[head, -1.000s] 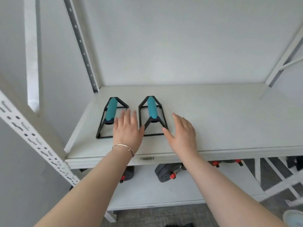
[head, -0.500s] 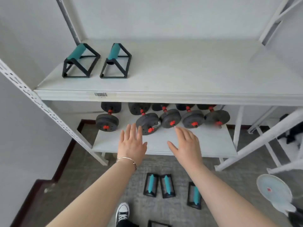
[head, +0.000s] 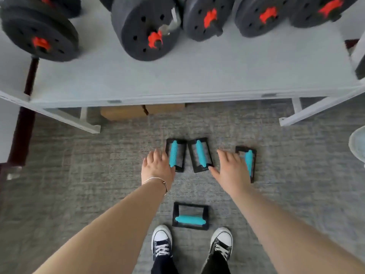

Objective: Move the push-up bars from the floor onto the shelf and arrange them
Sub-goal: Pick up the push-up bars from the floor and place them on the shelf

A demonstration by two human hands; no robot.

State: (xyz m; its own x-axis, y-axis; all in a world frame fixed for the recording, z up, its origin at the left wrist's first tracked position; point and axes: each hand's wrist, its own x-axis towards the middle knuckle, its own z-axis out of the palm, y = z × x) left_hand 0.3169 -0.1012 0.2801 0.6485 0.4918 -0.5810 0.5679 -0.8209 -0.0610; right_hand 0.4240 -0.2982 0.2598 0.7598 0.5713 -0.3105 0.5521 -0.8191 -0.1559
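**Four push-up bars on the floor, both hands spread above them**

Four push-up bars lie on the grey carpet floor (head: 79,184), each a black frame with a teal grip. Three sit in a row under the hands: the first bar (head: 175,155) is just beside the fingers (head: 156,157) of the left hand (head: 158,169), the second bar (head: 200,154) lies between the two hands, and the third bar (head: 247,162) is partly covered by the right hand (head: 231,171). The fourth bar (head: 190,216) lies crosswise, back behind both wrists, just ahead of two sneakers (head: 162,242).

Both hands are empty, fingers spread wide, palms down. Whether they touch the bars cannot be told.

Beyond the fingertips stands the low shelf (head: 177,80), carrying five dumbbells (head: 146,28) with black plates and red collars. One thin bracelet (head: 158,180) circles the left wrist.
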